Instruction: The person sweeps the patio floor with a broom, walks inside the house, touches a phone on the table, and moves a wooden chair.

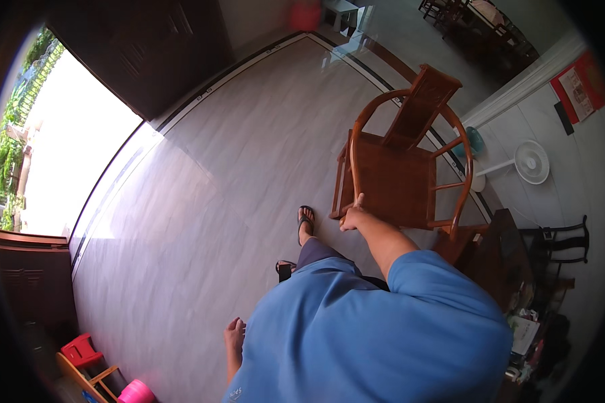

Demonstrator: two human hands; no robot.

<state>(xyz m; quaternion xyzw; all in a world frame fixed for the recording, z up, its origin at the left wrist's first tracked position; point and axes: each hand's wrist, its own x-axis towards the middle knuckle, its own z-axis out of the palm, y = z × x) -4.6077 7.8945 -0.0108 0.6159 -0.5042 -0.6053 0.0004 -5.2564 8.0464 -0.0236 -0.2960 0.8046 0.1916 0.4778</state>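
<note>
A brown wooden armchair point(393, 176) with a curved rail and a carved back splat stands in front of me to the right. My right hand point(354, 216) is closed around the near end of its left-hand armrest point(354, 156), with the thumb lying along the wood. The chair's flat seat bears nothing. Low at my left side hangs my left hand point(235, 333), its fingers loosely curled, with nothing seen in it. It touches no furniture.
Tiled floor point(191, 211) spreads ahead and left, towards a bright doorway point(80, 141). A white fan point(531, 162) stands beyond the chair. At my right is a dark wooden table point(509, 252) with clutter. A red plastic seat point(81, 349) and a pink object point(136, 392) lie lower left.
</note>
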